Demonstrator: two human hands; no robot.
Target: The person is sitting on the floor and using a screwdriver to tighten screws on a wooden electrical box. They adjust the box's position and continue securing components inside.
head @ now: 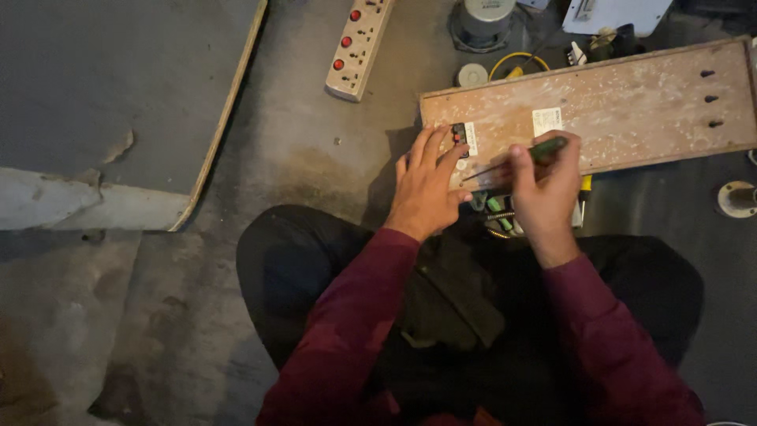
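Observation:
A long worn wooden panel (623,110) lies on the floor in front of my crossed legs. My left hand (426,185) rests flat on its left end, fingers spread beside a small black terminal block (459,136). My right hand (544,185) is closed around a screwdriver with a green handle (546,150). Its thin shaft points left toward the panel's lower left corner, near my left fingertips. Several small green-handled tools (497,209) lie under my hands.
A white power strip with red switches (359,47) lies on the concrete floor at top centre. A dark board with a wooden edge (126,95) fills the upper left. A round metal part (482,20), yellow wire (516,61) and a white device (615,14) sit beyond the panel.

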